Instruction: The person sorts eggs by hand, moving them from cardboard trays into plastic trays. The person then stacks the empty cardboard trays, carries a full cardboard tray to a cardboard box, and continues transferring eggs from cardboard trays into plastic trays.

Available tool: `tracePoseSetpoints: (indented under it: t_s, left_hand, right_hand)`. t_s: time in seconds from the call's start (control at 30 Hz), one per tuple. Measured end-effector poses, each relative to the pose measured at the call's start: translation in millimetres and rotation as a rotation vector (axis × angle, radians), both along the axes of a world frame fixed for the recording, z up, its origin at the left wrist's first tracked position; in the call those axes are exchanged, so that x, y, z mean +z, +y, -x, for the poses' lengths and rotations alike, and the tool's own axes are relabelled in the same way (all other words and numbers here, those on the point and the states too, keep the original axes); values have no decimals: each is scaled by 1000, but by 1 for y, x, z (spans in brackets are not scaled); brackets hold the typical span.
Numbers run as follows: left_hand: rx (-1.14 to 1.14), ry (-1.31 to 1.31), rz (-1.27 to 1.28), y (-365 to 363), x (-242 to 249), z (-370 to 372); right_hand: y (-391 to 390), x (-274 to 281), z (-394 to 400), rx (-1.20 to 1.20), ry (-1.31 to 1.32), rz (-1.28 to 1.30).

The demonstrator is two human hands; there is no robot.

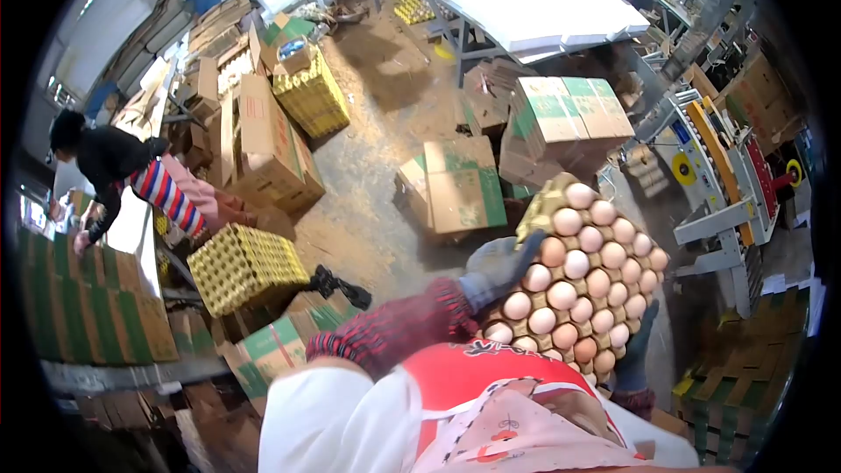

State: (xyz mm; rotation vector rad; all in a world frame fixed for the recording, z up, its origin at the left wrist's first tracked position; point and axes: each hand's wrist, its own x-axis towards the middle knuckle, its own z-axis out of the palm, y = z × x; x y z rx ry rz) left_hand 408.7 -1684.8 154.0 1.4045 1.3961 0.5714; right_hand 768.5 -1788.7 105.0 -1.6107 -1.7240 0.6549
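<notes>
egg tray between gloved hands

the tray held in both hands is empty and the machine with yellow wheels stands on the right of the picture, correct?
Not empty: the head view shows the tray loaded with rows of eggs. The rest stands: the left hand and right hand both hold it, and the machine with yellow wheels is on the right of the picture.
</notes>
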Motion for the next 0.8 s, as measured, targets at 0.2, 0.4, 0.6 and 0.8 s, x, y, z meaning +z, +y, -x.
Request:
tracePoseSetpoints:
  t_s: [0.2, 0.4, 0.6, 0.8]
  left_hand:
    - [336, -304, 35, 67, -21, 166]
    - [511, -725, 206, 189, 25, 310]
    - [476, -887, 201, 306, 68, 419]
    - [282, -809, 171, 452, 48, 511]
  right_hand:
    - [166, 49, 203, 242, 521, 145]
    - [338, 37, 368, 297, 921, 351]
    - [475, 103, 504, 275, 1089, 712]
    - [611, 68, 574, 303, 1204, 597]
